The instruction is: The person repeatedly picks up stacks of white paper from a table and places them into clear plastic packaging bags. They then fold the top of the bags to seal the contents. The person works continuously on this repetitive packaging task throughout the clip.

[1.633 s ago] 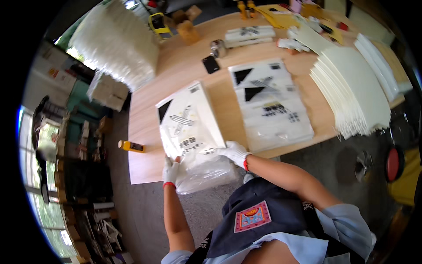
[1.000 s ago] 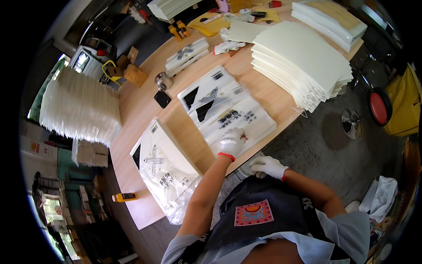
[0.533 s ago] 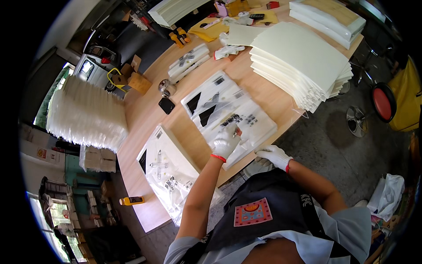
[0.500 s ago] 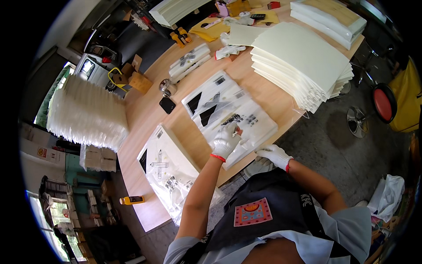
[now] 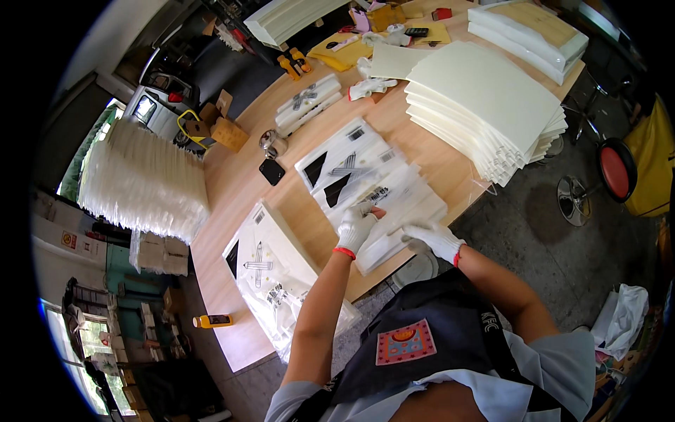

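Printed clear plastic bags (image 5: 415, 200) lie in an overlapping pile on the wooden table in front of me. My left hand (image 5: 357, 226), in a white glove with a red cuff and bare fingertips, is closed in a pinch on the top bag near its open end. At the pile's near edge, my gloved right hand (image 5: 436, 240) rests its stretched fingers against the bag's loose plastic. Left of my left forearm lies a thick stack of white sheets in a printed plastic bag (image 5: 264, 271).
Cream sheets (image 5: 485, 91) are stacked at the right, with wrapped packs (image 5: 527, 35) behind. A phone (image 5: 271, 171), a metal pot (image 5: 272, 143) and an orange bottle (image 5: 212, 321) stand or lie leftward. A tall stack of plastic-wrapped sheets (image 5: 144, 179) rises beyond the table's left edge. A stool (image 5: 616, 169) stands right.
My right hand has moved left and up from the table's edge onto the bag's near end. My left hand has shifted slightly toward me, still pinching the plastic.
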Available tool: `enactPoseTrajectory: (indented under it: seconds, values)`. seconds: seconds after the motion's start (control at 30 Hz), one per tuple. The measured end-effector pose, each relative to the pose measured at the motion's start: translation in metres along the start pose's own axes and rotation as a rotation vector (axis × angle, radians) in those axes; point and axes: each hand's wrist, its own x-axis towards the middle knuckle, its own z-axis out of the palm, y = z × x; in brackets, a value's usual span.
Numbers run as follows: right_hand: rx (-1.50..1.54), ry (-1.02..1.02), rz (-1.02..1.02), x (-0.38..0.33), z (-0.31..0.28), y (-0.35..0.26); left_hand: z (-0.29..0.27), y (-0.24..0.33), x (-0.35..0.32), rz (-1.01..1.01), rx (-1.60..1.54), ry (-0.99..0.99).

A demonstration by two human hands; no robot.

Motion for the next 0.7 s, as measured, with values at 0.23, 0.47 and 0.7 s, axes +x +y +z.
enactPoseTrajectory:
  seconds: [0.23, 0.47, 0.7]
  values:
    - [0.153, 0.1, -0.17, 0.052, 0.008, -0.017, 0.013, 0.011, 0.009, 0.04, -0.098, -0.108]
    - [0.064, 0.145, -0.093, 0.039, -0.006, -0.008, -0.008, -0.006, 0.017, -0.022, -0.882, -0.01]
    - [-0.452, 0.213, 0.018, 0.003, -0.041, -0.01, -0.037, 0.022, 0.024, -0.046, -1.182, 0.044]
